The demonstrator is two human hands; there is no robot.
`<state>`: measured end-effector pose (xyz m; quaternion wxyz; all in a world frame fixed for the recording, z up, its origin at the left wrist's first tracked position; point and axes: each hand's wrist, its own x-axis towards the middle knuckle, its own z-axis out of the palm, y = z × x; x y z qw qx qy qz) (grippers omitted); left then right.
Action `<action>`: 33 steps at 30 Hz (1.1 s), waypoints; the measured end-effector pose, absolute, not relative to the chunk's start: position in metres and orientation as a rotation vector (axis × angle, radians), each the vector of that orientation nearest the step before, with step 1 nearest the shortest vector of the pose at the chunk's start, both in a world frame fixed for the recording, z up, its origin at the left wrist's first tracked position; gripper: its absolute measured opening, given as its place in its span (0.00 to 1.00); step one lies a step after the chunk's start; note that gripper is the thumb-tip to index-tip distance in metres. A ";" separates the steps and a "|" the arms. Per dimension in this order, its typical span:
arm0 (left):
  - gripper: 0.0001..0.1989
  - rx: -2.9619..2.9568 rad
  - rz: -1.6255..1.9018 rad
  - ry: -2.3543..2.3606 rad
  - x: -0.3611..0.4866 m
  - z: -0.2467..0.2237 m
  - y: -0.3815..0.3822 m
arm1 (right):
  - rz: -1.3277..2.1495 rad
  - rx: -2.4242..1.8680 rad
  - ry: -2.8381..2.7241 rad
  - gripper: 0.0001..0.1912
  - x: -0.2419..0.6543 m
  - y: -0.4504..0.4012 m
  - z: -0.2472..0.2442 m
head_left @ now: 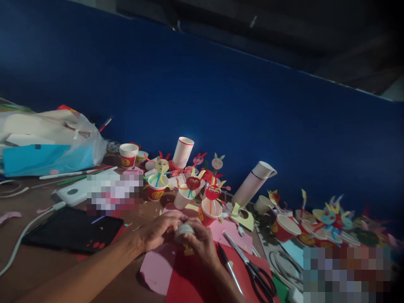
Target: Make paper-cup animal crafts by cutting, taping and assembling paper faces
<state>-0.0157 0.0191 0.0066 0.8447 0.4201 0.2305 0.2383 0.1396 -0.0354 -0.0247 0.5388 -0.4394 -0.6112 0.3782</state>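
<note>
My left hand (pixel 162 229) and my right hand (pixel 202 240) are closed together around a pale, translucent roll of tape (pixel 185 230). The fingers cover part of it. Below the hands lie pink paper (pixel 158 269) and red paper (pixel 192 277). Just beyond them stands a red paper cup (pixel 211 213) with a red paper-faced figure (pixel 213 191) in it. Beside that cup is a white cup (pixel 184 197), which holds another red-faced figure. Scissors (pixel 251 267) with black handles and a pen (pixel 229 265) rest to the right of my right hand.
A black phone (pixel 75 229) and a white power bank (pixel 85 189) with a cable lie left. Behind are a stack of paper cups (pixel 183 152) and a leaning white bottle (pixel 252 185). More decorated cups (pixel 285 229) crowd the right. A blue partition (pixel 202 84) closes the back.
</note>
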 end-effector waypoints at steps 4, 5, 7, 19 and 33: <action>0.21 0.859 0.507 0.424 -0.015 0.004 0.020 | 0.894 -1.024 -1.443 0.13 0.143 -0.034 -0.027; 0.21 0.839 0.497 0.410 -0.016 0.003 0.021 | 0.895 -1.022 -1.443 0.13 0.144 -0.034 -0.028; 0.19 0.800 0.480 0.376 -0.017 0.002 0.021 | 0.898 -1.021 -1.441 0.13 0.144 -0.034 -0.030; 0.20 0.854 0.460 0.394 -0.019 0.005 0.022 | 0.992 -0.986 -1.329 0.13 0.141 -0.034 -0.032; 0.12 1.846 1.203 0.640 -0.020 0.012 0.022 | 1.142 -0.846 -1.094 0.15 0.138 -0.028 -0.033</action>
